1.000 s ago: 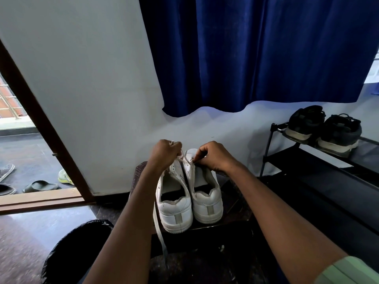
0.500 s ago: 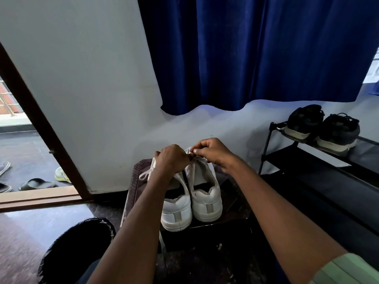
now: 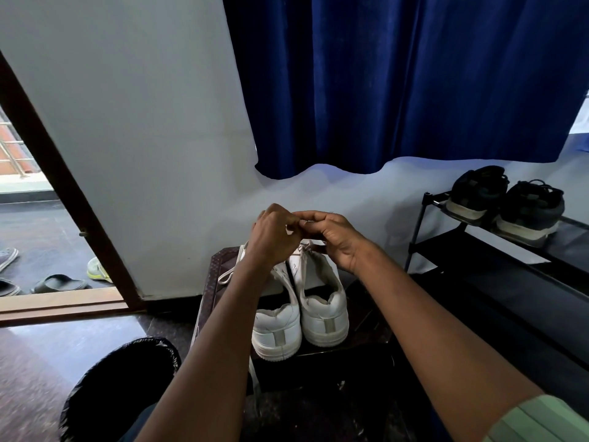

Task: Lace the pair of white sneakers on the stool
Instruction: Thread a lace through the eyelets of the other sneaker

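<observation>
Head view: left hand (image 3: 274,240) and right hand (image 3: 331,239) meet knuckle to knuckle above the toe end of the white sneakers (image 3: 299,301), fingers of both curled in, pinching a white lace (image 3: 230,275) between them; the exact pinch point is hidden behind the fingers. Which eyelet is being worked cannot be told. A loop of that lace shows at the left, beside the left wrist, and a longer tail hangs off the front edge of the stool (image 3: 212,282), down past the left forearm.

Sneakers stand side by side, heels toward the camera, touching, on the dark stool set against the wall. Tongues and openings look loose, so lacing seems partway at best.

Handling, as judgement: lace is soft, limp, light, likely to slip back through an eyelet if let go; best held close to the tip, where it is stiff enough to thread. Shoes are light and may slide on the stool under a hard pull, so steady the upper near the eyelets.

Outward: black bin (image 3: 118,387) at lower left, shoe rack (image 3: 452,250) with dark shoes (image 3: 506,202) at right, blue curtain (image 3: 398,78) above, open doorway with sandals (image 3: 59,283) at left
</observation>
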Demonstrator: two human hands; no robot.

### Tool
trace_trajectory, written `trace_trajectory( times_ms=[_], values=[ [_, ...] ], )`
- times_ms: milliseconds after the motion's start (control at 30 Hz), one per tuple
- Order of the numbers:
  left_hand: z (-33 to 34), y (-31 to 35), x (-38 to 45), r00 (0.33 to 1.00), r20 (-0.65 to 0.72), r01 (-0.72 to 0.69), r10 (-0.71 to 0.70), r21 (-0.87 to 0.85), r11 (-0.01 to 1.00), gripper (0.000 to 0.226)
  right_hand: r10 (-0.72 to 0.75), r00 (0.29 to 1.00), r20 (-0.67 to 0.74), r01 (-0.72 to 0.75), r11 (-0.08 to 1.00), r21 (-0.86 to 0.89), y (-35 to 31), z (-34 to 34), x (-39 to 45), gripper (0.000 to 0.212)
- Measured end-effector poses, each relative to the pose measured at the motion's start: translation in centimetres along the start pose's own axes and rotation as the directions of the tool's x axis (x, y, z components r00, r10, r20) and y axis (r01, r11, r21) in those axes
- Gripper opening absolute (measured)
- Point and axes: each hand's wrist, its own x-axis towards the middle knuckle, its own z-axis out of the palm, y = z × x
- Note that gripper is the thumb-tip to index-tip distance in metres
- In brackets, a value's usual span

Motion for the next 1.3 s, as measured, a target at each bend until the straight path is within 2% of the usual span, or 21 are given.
trace_trajectory(
  times_ms=[100,167,200,267,367,433,500,567,633,667,700,767,833,933,1000,1033,1100,1167,1200,1233,1300],
  values=[
    [0.0,0.3,0.0,0.998,-0.018,-0.057,0.056,-0.048,0.997,0.014,-0.034,0.998,-0.055,0.036,0.999,0.035,0.0,0.2,-0.1,0.026],
    [-0.5,0.7,-0.3,0.999,-0.016,-0.034,0.033,-0.044,0.998,0.004,-0.083,0.985,-0.153,0.098,0.991,0.095,-0.2,0.4,-0.2,0.029],
    [-0.8,0.9,-0.4,1.000,-0.008,0.016,-0.016,-0.012,1.000,0.012,-0.108,0.968,-0.225,0.144,0.978,0.152,-0.4,0.3,-0.2,0.032],
    [-1.8,1.3,-0.9,0.983,0.038,0.174,-0.182,0.157,0.972,0.024,-0.128,0.923,-0.364,0.241,0.929,0.283,-1.0,-0.3,0.0,0.037],
    [-2.9,1.8,-2.1,0.893,0.032,0.402,-0.449,0.388,0.829,0.028,-0.101,0.871,-0.480,0.333,0.840,0.427,-1.9,-1.6,0.0,0.040],
    [-2.9,1.6,-2.3,0.873,0.016,0.433,-0.488,0.436,0.789,0.031,-0.094,0.855,-0.509,0.340,0.843,0.416,-2.1,-2.3,-0.2,0.037],
    [-2.6,1.7,-1.9,0.910,0.018,0.387,-0.413,0.314,0.867,0.035,-0.118,0.874,-0.472,0.316,0.875,0.366,-2.1,-2.4,-0.3,0.032],
    [-2.2,2.5,-1.2,0.945,0.079,0.321,-0.317,-0.050,0.946,0.036,-0.131,0.921,-0.367,0.253,0.917,0.308,-1.8,-1.8,-0.4,0.030],
    [-1.7,4.0,-0.7,0.947,0.189,0.317,-0.261,-0.397,0.861,0.033,-0.127,0.959,-0.254,0.191,0.951,0.244,-1.4,-0.9,-0.7,0.029],
    [-1.3,4.3,-0.5,0.952,0.191,0.301,-0.237,-0.467,0.832,0.027,-0.126,0.968,-0.216,0.175,0.960,0.220,-1.3,-0.4,-0.8,0.029],
    [-1.1,4.4,-0.5,0.963,0.149,0.267,-0.223,-0.451,0.852,0.021,-0.127,0.973,-0.194,0.166,0.965,0.202,-1.2,-0.1,-0.8,0.028],
    [-0.8,3.5,-0.5,0.967,0.010,0.246,-0.254,-0.288,0.925,0.019,-0.117,0.974,-0.195,0.155,0.970,0.189,-1.2,0.3,-0.9,0.026],
    [-1.3,2.6,-0.9,0.932,-0.103,0.335,-0.349,-0.127,0.934,0.029,-0.098,0.961,-0.259,0.156,0.965,0.213,-1.2,0.1,-0.6,0.025],
    [-2.7,1.7,-1.4,0.857,-0.170,0.512,-0.487,0.164,0.843,0.032,-0.068,0.919,-0.390,0.180,0.949,0.259,-1.0,-0.7,-0.1,0.024],
    [-3.2,1.6,-1.8,0.848,-0.176,0.529,-0.500,0.338,0.778,0.029,-0.053,0.894,-0.445,0.182,0.950,0.254,-0.7,-1.1,0.1,0.025],
    [-3.4,1.5,-1.9,0.863,-0.174,0.504,-0.475,0.378,0.777,0.027,-0.046,0.890,-0.454,0.173,0.955,0.242,-0.7,-1.1,0.2,0.026],
    [-3.1,1.6,-1.7,0.934,-0.128,0.357,-0.333,0.291,0.888,0.023,-0.051,0.907,-0.418,0.146,0.970,0.197,-0.6,-0.8,0.0,0.025],
    [-2.5,2.4,-1.4,0.984,-0.038,0.175,-0.176,-0.024,0.984,0.028,-0.077,0.937,-0.340,0.124,0.985,0.118,-0.6,-0.2,-0.3,0.022],
    [-2.2,3.0,-1.3,0.989,0.023,0.147,-0.145,-0.194,0.970,0.025,-0.095,0.946,-0.309,0.124,0.989,0.077,-0.5,0.1,-0.4,0.022],
    [-1.9,3.4,-1.1,0.987,0.071,0.156,-0.141,-0.291,0.944,0.018,-0.111,0.951,-0.290,0.129,0.991,0.043,-0.5,0.3,-0.4,0.022],
    [-1.6,3.5,-0.9,0.981,0.082,0.193,-0.175,-0.348,0.917,0.012,-0.122,0.949,-0.289,0.134,0.991,0.024,-0.5,0.4,-0.4,0.022]
  ],
)
